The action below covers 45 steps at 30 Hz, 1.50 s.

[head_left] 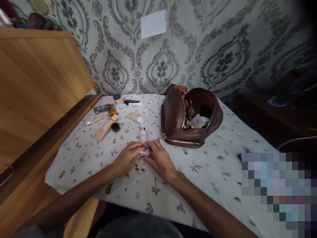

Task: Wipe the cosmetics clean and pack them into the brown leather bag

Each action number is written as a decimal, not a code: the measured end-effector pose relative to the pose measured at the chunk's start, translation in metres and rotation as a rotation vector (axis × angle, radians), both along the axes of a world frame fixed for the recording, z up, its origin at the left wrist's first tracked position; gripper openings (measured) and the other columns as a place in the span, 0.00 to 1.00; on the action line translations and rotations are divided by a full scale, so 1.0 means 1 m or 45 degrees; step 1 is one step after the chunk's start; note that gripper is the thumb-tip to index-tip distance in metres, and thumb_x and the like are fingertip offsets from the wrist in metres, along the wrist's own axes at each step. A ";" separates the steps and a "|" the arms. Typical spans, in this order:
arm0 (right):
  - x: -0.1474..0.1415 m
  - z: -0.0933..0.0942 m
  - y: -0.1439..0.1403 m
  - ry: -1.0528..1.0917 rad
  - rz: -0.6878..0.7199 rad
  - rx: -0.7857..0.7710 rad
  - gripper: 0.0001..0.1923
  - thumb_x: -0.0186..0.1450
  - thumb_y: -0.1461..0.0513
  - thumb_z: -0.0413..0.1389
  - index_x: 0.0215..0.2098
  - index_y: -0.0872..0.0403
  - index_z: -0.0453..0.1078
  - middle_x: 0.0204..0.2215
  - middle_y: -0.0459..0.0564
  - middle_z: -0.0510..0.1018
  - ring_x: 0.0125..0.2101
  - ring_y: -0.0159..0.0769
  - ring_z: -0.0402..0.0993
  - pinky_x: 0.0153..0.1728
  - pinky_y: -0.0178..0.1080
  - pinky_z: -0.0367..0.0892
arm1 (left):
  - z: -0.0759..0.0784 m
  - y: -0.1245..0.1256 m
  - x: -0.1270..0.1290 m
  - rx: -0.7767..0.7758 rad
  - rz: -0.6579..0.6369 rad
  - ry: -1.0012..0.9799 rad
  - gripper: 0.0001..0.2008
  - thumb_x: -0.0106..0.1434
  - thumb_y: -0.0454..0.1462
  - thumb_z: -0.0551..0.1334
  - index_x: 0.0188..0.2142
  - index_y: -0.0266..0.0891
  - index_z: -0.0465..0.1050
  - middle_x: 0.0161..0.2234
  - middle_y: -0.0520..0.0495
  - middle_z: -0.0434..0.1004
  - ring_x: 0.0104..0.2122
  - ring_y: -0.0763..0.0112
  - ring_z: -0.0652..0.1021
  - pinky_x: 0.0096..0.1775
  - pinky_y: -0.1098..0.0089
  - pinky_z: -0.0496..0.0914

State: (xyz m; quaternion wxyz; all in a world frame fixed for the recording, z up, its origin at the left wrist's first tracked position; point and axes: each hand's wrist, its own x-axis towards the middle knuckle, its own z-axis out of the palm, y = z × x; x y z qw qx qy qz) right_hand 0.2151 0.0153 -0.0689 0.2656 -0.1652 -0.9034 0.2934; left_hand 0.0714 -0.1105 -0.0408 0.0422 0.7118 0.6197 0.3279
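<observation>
My left hand and my right hand meet over the front middle of the table, fingers curled in towards each other. Between their fingertips shows a small whitish thing, mostly covered, so its kind is unclear. Just beyond the fingertips is a pale pink bottle with a shiny cap end; its lower part is hidden behind my fingers. I cannot tell whether the hands touch it. Further off lies a beige squeeze tube with a white cap. A small dark-lidded jar stands to the left.
An unzipped brown leather bag stands right of centre, with cosmetics inside. At left lie a large peach tube, a brush, a dark green bottle, an amber jar and a blue-lidded jar. A wooden panel borders the left side.
</observation>
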 end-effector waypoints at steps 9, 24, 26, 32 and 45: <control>0.001 0.000 0.005 -0.010 0.020 0.224 0.17 0.66 0.67 0.53 0.52 0.53 0.71 0.50 0.57 0.74 0.49 0.46 0.72 0.50 0.49 0.73 | -0.007 0.045 -0.058 0.074 0.311 0.059 0.18 0.65 0.26 0.51 0.50 0.37 0.72 0.50 0.40 0.73 0.52 0.60 0.73 0.55 0.56 0.68; -0.001 0.015 0.006 0.138 -0.108 -0.486 0.22 0.58 0.62 0.57 0.51 0.55 0.73 0.42 0.55 0.81 0.41 0.44 0.76 0.45 0.46 0.70 | -0.002 0.032 -0.011 0.049 0.234 -0.149 0.18 0.65 0.28 0.51 0.51 0.40 0.72 0.45 0.43 0.74 0.47 0.63 0.75 0.50 0.62 0.71; -0.001 0.018 0.010 0.280 -0.096 -0.995 0.19 0.57 0.58 0.59 0.47 0.53 0.75 0.39 0.52 0.81 0.38 0.41 0.76 0.42 0.42 0.69 | 0.001 0.024 0.006 0.057 0.175 -0.192 0.17 0.68 0.30 0.51 0.53 0.41 0.71 0.46 0.43 0.73 0.47 0.63 0.75 0.50 0.63 0.71; -0.002 0.027 0.007 0.601 0.015 -1.971 0.15 0.49 0.57 0.67 0.34 0.54 0.79 0.27 0.46 0.81 0.28 0.32 0.71 0.32 0.35 0.65 | 0.003 0.021 0.024 0.203 0.109 -0.050 0.18 0.71 0.33 0.50 0.58 0.41 0.66 0.52 0.40 0.69 0.54 0.63 0.71 0.55 0.61 0.68; 0.010 0.048 0.003 0.684 0.388 -2.134 0.17 0.52 0.58 0.62 0.39 0.56 0.77 0.33 0.53 0.82 0.33 0.38 0.77 0.30 0.35 0.67 | 0.024 0.060 -0.046 0.225 0.726 -1.358 0.18 0.58 0.44 0.67 0.46 0.42 0.71 0.42 0.47 0.76 0.35 0.69 0.76 0.31 0.73 0.71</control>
